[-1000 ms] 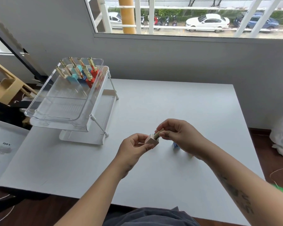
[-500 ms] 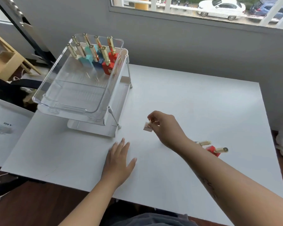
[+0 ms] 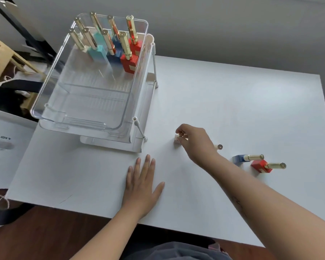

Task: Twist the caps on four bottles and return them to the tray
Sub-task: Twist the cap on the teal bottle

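My right hand (image 3: 194, 142) grips a small white bottle (image 3: 176, 138) by its gold cap, holding it just over the table to the right of the tray. My left hand (image 3: 142, 182) lies flat and spread on the table, holding nothing. A clear plastic tray (image 3: 86, 111) on a white stand holds several gold-capped bottles, teal, blue, red and white, upright at its far end. Three more bottles lie on the table behind my right arm: a blue one (image 3: 239, 158), a red one (image 3: 260, 166) and a white one whose gold cap (image 3: 219, 146) pokes out past my wrist.
The white table (image 3: 223, 102) ends at a grey wall behind and a near edge by my body. A white box (image 3: 2, 147) sits off the left side. Wooden furniture (image 3: 2, 59) and dark straps stand beyond the tray.
My left hand let go of the white bottle and dropped flat on the table. My right hand carried the bottle leftward toward the tray. The camera tilted down.
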Motion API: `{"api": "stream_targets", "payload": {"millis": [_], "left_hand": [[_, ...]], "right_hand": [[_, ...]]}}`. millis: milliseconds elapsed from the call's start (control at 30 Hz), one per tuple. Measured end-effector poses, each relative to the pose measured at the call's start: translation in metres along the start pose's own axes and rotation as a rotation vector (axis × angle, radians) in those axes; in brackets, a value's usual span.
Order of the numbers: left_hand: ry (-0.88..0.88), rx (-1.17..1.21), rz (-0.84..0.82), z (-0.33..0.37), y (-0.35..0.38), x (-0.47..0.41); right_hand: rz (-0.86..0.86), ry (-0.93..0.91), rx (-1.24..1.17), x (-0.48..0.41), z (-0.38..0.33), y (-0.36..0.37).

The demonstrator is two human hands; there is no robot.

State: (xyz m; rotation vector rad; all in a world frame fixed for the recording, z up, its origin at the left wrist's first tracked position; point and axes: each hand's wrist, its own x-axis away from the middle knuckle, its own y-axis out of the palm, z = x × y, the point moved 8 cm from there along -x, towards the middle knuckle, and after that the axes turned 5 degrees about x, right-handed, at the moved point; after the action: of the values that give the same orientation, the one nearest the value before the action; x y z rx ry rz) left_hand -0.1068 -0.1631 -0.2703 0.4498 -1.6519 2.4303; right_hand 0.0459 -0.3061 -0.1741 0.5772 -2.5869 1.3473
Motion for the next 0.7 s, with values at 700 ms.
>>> {"api": "stream_targets", "payload": {"millis": [700], "left_hand": [[0.160,0.053,-0.047,0.064,0.005,-0.026]], "right_hand": [[0.296,0.149,-0.166,0.072,0.069,-0.096]]}}
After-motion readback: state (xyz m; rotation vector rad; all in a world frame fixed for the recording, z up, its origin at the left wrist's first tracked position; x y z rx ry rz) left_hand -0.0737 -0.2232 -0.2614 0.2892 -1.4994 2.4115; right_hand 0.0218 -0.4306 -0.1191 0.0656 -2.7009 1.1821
